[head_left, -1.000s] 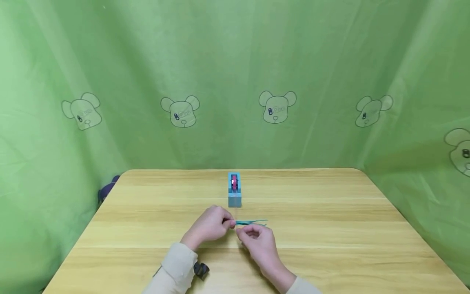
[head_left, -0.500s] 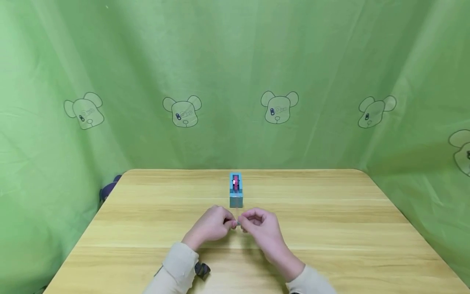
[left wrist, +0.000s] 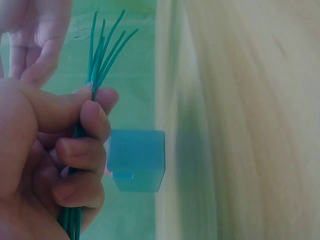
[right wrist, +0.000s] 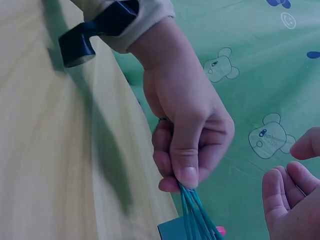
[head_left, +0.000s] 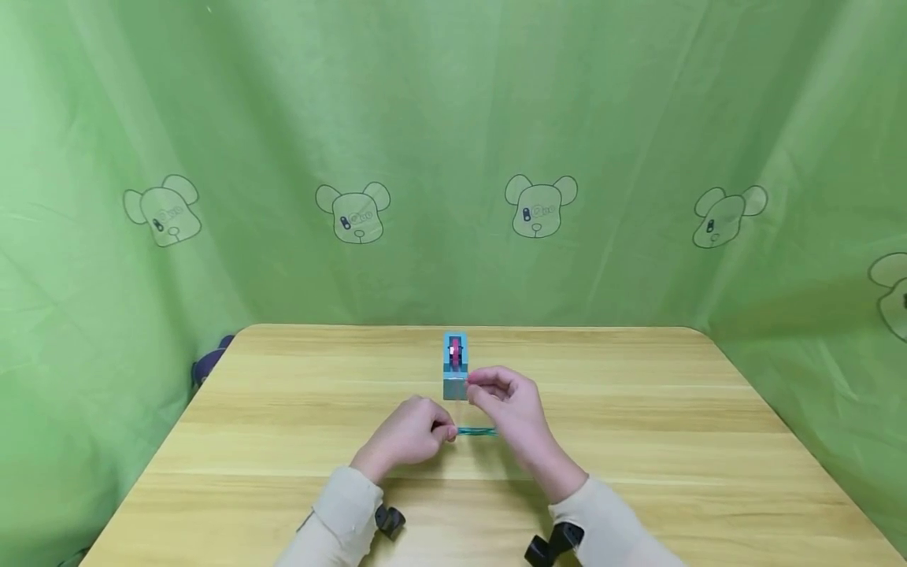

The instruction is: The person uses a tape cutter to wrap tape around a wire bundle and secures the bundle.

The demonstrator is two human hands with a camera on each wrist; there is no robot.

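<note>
My left hand (head_left: 442, 431) pinches a bundle of thin teal wires (head_left: 476, 431) just above the wooden table (head_left: 638, 409); the wires point right. The left wrist view shows the bundle (left wrist: 102, 50) fanning out past my thumb and curled fingers (left wrist: 90, 110). A small blue tape dispenser (head_left: 454, 366) with a pink roll stands behind the hands. My right hand (head_left: 476, 386) hovers at the dispenser's front end, above the wires. In the right wrist view its thumb and fingers (right wrist: 295, 170) are apart with nothing between them, beside the left hand (right wrist: 187, 175) and the wires (right wrist: 197, 220).
A green curtain (head_left: 453, 157) printed with bear faces closes in the table at the back and on both sides. A dark object (head_left: 209, 364) sits off the table's far left corner. Black camera straps show on both wrists.
My right hand has let go of the wires' end and moved up and back to the dispenser's front. The left hand has stayed put with the bundle, whose free end shows again.
</note>
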